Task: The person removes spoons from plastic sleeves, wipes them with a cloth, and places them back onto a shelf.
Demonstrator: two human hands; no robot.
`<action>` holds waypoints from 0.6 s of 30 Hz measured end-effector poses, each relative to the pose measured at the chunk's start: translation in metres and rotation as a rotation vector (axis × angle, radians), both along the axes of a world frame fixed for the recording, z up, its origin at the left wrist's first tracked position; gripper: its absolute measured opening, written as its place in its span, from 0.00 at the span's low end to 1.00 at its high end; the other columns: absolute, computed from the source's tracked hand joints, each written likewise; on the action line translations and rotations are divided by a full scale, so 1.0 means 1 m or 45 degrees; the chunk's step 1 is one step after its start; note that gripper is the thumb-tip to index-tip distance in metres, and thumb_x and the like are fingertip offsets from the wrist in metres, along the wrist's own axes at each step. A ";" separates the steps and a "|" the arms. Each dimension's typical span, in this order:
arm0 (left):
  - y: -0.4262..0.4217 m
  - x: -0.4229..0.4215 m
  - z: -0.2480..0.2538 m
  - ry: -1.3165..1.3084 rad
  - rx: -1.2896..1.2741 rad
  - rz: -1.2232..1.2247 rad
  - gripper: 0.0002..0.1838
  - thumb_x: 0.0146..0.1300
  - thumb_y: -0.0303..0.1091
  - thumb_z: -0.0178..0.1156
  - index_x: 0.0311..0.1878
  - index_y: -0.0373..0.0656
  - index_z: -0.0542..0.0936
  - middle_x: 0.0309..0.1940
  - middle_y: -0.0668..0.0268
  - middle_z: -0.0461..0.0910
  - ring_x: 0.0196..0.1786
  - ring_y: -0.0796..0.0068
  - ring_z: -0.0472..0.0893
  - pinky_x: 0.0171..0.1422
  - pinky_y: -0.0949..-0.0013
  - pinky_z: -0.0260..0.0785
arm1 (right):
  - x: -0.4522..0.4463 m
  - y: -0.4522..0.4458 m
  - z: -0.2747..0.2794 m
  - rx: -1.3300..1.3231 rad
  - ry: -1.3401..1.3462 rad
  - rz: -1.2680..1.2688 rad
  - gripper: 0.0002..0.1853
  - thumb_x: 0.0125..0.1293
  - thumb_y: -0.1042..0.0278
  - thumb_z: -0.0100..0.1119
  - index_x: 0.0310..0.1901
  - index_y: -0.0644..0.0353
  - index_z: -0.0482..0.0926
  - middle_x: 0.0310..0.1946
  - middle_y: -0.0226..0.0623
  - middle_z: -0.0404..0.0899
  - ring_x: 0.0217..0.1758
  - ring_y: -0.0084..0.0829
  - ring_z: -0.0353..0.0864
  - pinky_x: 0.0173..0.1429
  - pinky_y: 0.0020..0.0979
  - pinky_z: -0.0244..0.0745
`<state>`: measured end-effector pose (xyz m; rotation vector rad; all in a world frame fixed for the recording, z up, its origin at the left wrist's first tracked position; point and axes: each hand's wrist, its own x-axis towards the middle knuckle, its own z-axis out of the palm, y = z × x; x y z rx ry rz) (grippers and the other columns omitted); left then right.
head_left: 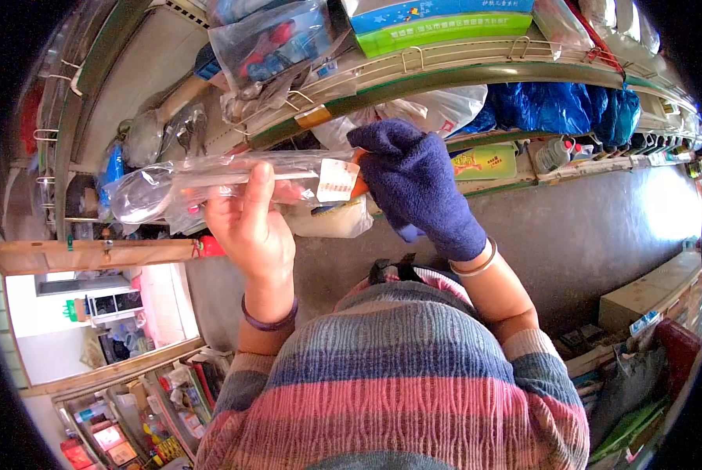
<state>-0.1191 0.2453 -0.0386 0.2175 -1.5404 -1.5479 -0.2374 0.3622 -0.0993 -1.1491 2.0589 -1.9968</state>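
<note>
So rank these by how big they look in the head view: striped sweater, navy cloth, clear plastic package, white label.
1. Striped sweater
2. Navy cloth and clear plastic package: too alike to rank, and fingers cover part of the package
3. White label

Looks like a small shop: wire-edged shelves (445,74) with bagged goods (276,43), printed cartons (441,23), price sticker (337,180) on plastic packaging (143,192).
</note>
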 end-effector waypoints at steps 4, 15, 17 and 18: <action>-0.002 0.001 -0.001 -0.008 0.003 0.016 0.06 0.59 0.25 0.59 0.40 0.39 0.77 0.28 0.66 0.79 0.21 0.76 0.76 0.24 0.72 0.72 | -0.009 0.008 -0.007 0.406 0.863 -0.057 0.18 0.36 0.69 0.63 0.35 0.58 0.77 0.30 0.40 0.76 0.34 0.45 0.76 0.35 0.37 0.69; 0.002 0.001 -0.006 -0.109 -0.151 0.135 0.07 0.59 0.26 0.60 0.40 0.35 0.77 0.24 0.65 0.78 0.20 0.74 0.76 0.26 0.73 0.68 | -0.010 0.014 -0.010 0.188 0.831 -0.324 0.04 0.46 0.68 0.58 0.26 0.54 0.75 0.29 0.40 0.76 0.31 0.45 0.74 0.37 0.42 0.68; -0.001 0.002 -0.005 -0.078 -0.183 0.207 0.06 0.59 0.25 0.60 0.39 0.35 0.77 0.24 0.65 0.78 0.20 0.76 0.75 0.27 0.74 0.67 | -0.017 0.014 0.003 0.555 0.493 -0.208 0.12 0.42 0.65 0.62 0.31 0.55 0.76 0.30 0.40 0.76 0.35 0.45 0.75 0.48 0.39 0.68; -0.001 0.002 -0.005 -0.064 -0.198 0.241 0.05 0.59 0.25 0.61 0.38 0.36 0.78 0.24 0.65 0.78 0.20 0.77 0.75 0.28 0.75 0.67 | -0.009 0.009 0.007 0.386 0.341 -0.360 0.12 0.45 0.65 0.63 0.34 0.55 0.77 0.31 0.39 0.76 0.34 0.44 0.75 0.46 0.38 0.69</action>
